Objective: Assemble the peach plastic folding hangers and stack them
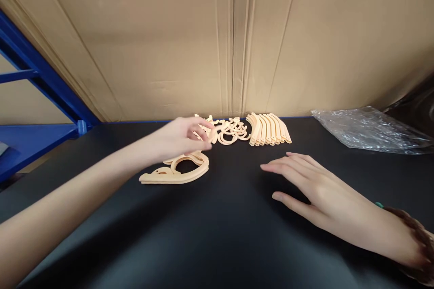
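Observation:
My left hand is over the near side of a loose pile of peach plastic hanger hooks. Its fingers are bent but apart from the thumb, and nothing shows between them. Part of the pile is hidden behind it. Just below that hand lie folded peach plastic hangers, set one against another. My right hand hovers palm down over the table with its fingers stretched and thumb apart, holding nothing. Beyond its fingertips a row of curved peach hanger arms lies side by side, right of the hooks.
The black table ends at a cardboard wall behind the parts. A crumpled clear plastic bag lies at the back right. On the left stands a blue metal frame with a shelf.

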The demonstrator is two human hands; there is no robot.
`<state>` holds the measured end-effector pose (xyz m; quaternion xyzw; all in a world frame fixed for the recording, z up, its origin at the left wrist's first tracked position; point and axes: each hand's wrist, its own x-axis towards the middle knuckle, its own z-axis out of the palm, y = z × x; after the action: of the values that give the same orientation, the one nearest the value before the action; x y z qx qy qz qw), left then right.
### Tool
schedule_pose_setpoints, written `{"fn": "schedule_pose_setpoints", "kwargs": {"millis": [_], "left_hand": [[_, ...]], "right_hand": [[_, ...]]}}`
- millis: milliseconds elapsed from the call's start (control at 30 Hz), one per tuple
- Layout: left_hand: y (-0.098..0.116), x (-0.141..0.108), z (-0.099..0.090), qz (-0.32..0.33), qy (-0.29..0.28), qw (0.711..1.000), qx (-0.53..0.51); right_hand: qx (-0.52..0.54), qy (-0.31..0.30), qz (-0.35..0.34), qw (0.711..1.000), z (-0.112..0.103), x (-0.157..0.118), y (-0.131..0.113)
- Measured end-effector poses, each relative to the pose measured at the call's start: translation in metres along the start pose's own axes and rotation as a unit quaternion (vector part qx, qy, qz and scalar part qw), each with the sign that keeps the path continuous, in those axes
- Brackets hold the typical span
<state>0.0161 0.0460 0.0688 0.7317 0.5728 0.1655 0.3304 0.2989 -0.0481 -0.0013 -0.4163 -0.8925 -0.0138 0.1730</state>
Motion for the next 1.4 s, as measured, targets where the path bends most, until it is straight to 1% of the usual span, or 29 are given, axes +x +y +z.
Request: {"fn": "schedule_pose_setpoints", "kwargs": {"millis": [67,100,133,200,233,300,400,567,667,733,800,867,900,933,967,1033,1100,1133,1200,1267,1333,1400], "left_hand": [[0.008,-0.014,0.020,0.055,-0.070,0.995,-0.049],[0.011,-0.021,0.029,0.089,-0.094,0.990,-0.062],[0.013,-0.028,0.038,0.107,-0.122,0.985,-0.065],[0.014,-0.040,0.054,0.121,-0.164,0.977,-0.059],[0.014,-0.044,0.061,0.126,-0.170,0.976,-0.048],[0.014,-0.050,0.071,0.137,-0.165,0.976,-0.021],[0.011,-0.051,0.079,0.144,-0.142,0.979,0.003],[0.004,-0.050,0.082,0.137,-0.149,0.979,0.013],[0.004,-0.053,0.085,0.150,-0.121,0.979,0.063],[0.006,-0.053,0.084,0.158,-0.113,0.977,0.093],[0.010,-0.050,0.076,0.157,-0.105,0.976,0.106],[0.011,-0.040,0.060,0.141,-0.064,0.981,0.114],[0.010,-0.032,0.048,0.111,-0.028,0.985,0.131],[0.007,-0.024,0.034,0.089,0.039,0.981,0.165],[0.002,-0.014,0.019,0.069,0.082,0.977,0.187],[-0.013,0.004,-0.010,0.018,0.139,0.966,0.219],[-0.034,0.019,-0.033,-0.046,0.166,0.953,0.248],[-0.045,0.025,-0.041,-0.071,0.167,0.950,0.255],[-0.063,0.032,-0.048,-0.103,0.164,0.946,0.259],[-0.074,0.036,-0.048,-0.111,0.160,0.948,0.253],[-0.079,0.038,-0.045,-0.111,0.152,0.951,0.244],[-0.078,0.039,-0.041,-0.105,0.137,0.957,0.232]], "right_hand": [[0.006,0.026,0.026,0.999,0.000,0.000,0.000],[0.012,0.035,0.034,0.999,0.000,0.000,0.000],[0.019,0.041,0.038,0.998,-0.001,0.001,0.000],[0.039,0.050,0.031,0.998,-0.003,0.001,-0.001],[0.049,0.051,0.023,0.997,-0.004,0.001,-0.002],[0.068,0.043,0.005,0.997,-0.006,0.002,-0.004],[0.078,0.025,0.000,0.997,-0.006,0.003,-0.005],[0.075,0.011,0.002,0.997,-0.002,0.005,-0.003],[0.084,-0.004,0.010,0.996,-0.001,0.005,-0.002],[0.087,-0.016,0.019,0.996,-0.001,0.005,-0.001],[0.089,-0.026,0.028,0.995,0.000,0.005,-0.001],[0.090,-0.031,0.032,0.995,0.000,0.004,0.000],[0.090,-0.032,0.032,0.995,0.000,0.004,0.000],[0.089,-0.033,0.032,0.995,0.000,0.005,0.000],[0.090,-0.034,0.032,0.995,0.000,0.005,-0.001],[0.093,-0.030,0.031,0.995,0.000,0.006,-0.002],[0.094,-0.027,0.028,0.995,-0.001,0.006,-0.002],[0.093,-0.026,0.027,0.995,-0.001,0.007,-0.002],[0.090,-0.025,0.028,0.995,-0.001,0.006,-0.002],[0.087,-0.025,0.030,0.995,0.000,0.006,0.000],[0.085,-0.025,0.031,0.996,0.001,0.005,0.001],[0.082,-0.026,0.033,0.996,0.002,0.004,0.001]]}}
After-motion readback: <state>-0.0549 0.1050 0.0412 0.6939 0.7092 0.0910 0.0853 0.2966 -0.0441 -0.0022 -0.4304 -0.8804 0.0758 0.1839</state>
